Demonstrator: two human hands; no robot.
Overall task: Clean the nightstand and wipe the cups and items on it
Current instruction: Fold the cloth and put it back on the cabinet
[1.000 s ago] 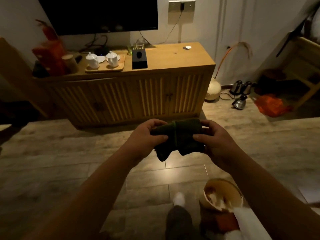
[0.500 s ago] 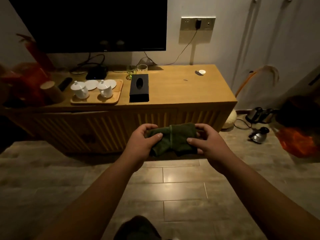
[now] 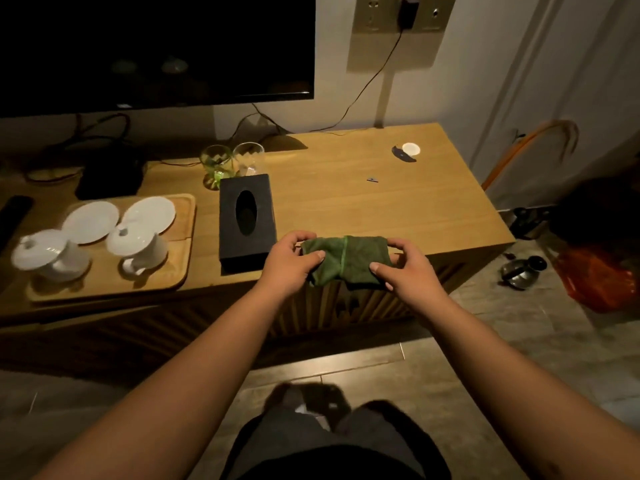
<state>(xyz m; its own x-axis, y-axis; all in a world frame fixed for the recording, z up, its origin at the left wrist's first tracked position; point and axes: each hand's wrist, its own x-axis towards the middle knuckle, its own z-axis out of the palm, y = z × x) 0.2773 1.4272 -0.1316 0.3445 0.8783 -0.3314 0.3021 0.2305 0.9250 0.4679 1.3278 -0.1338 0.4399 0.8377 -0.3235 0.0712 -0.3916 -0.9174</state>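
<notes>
A folded green cloth (image 3: 346,261) is held at both ends over the front edge of the wooden nightstand (image 3: 346,195). My left hand (image 3: 289,259) grips its left end and my right hand (image 3: 403,268) grips its right end. A black tissue box (image 3: 246,221) stands just left of my hands. Further left, a wooden tray (image 3: 104,278) carries two white lidded cups (image 3: 138,245) (image 3: 48,254) and two white saucers (image 3: 149,213). Two glasses (image 3: 232,162) stand behind the tissue box.
A dark television (image 3: 156,46) hangs above the nightstand, with cables and a black box (image 3: 110,178) under it. A small white disc (image 3: 411,148) and dark scraps lie at the back right. On the floor at right are kettles (image 3: 521,271) and an orange bag (image 3: 595,282).
I have walked up to the nightstand, so it now fills the view. Both hands still hold the green cloth, now over the nightstand's front edge.
</notes>
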